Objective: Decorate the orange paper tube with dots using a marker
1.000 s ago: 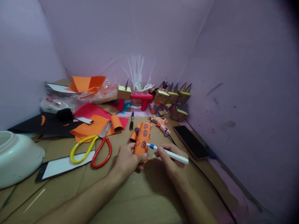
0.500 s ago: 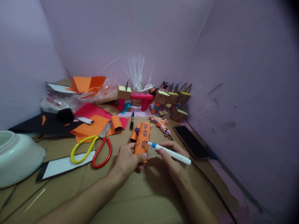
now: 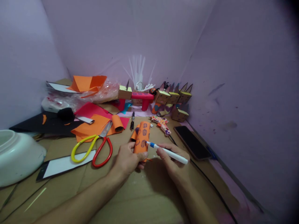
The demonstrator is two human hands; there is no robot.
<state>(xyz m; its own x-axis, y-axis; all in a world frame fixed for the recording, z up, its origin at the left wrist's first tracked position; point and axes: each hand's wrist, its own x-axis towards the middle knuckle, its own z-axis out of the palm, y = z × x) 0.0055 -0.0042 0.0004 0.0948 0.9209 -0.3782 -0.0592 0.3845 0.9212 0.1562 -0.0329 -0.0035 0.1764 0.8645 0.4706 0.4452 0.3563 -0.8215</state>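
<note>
Over the cardboard (image 3: 130,199), grips a purple-spotted orange tube (image 3: 142,144) by its near end in the left hand (image 3: 127,158) and pinches a white marker (image 3: 176,156) in the right hand (image 3: 175,170), pointing at the spots, with scissors (image 3: 104,133) leftward, a phone (image 3: 192,143) rightward and, beyond, box-headed figures (image 3: 163,97).
</note>
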